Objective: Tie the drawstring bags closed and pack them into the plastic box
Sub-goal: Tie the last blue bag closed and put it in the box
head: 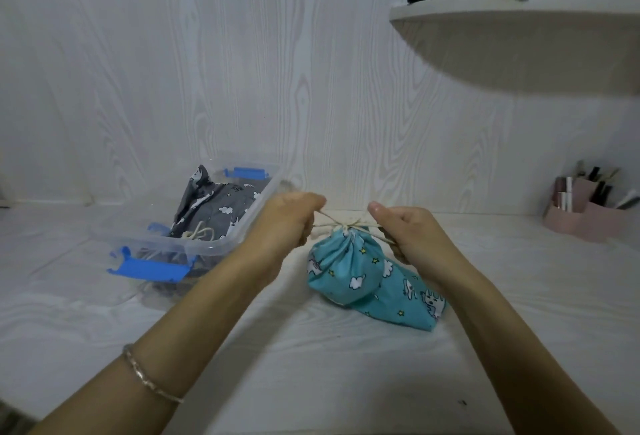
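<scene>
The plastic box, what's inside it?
Inside the clear plastic box lies a grey drawstring bag with white clouds, its cream cord showing. Whatever is under the bag or inside it is covered.

bare forearms, no sleeves; thin silver bracelet point(149, 377) on left wrist.

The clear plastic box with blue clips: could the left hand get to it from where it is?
Probably yes: the left hand sits just beside the clear plastic box, whose top is open, though it grips the cream drawstring.
</scene>
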`<state>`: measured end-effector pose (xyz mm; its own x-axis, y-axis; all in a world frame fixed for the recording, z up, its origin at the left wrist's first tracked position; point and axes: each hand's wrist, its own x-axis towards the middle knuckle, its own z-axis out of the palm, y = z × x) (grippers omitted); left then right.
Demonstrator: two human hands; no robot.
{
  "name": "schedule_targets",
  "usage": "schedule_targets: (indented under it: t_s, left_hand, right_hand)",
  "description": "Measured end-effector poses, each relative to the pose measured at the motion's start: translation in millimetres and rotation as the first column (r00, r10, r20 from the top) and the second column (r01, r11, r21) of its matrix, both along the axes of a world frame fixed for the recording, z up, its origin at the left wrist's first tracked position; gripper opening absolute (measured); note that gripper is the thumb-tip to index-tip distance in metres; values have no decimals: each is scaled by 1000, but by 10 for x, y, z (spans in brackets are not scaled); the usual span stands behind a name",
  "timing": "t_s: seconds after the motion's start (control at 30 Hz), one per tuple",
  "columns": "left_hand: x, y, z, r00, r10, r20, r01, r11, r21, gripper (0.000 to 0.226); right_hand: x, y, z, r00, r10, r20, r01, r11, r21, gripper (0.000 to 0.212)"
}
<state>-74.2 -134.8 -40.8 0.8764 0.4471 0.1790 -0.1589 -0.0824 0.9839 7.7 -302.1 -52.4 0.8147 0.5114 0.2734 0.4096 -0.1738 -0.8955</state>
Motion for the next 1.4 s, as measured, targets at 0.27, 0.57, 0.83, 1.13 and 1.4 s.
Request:
schedule_targets:
  t_s: [0.27,0.57,0.83,1.13,1.4]
  left_hand:
    - [-89,40,-8,974,-198,-109,220,940,259,37]
    - [160,19,80,995,49,84,-81,898,433,28]
    - [53,-136,-137,846,-488,-216,69,502,-862,77]
    - [-182,232,115,843,-527,-112,238,550,-801,31]
    - [-281,131,189,811,-577,-95,264,506,-821,36]
  right_hand:
    - [230,-41,37,997,-72,17,70,996,60,41]
    - [299,42,124,947,251,-201,-268,961,-62,59]
    - [31,672,257,984,181,9,-178,955,236,15]
    - [25,212,189,821,503,-270,-499,862,91,26]
    - [910,542,-742,987,-156,-44,65,625,-778,26]
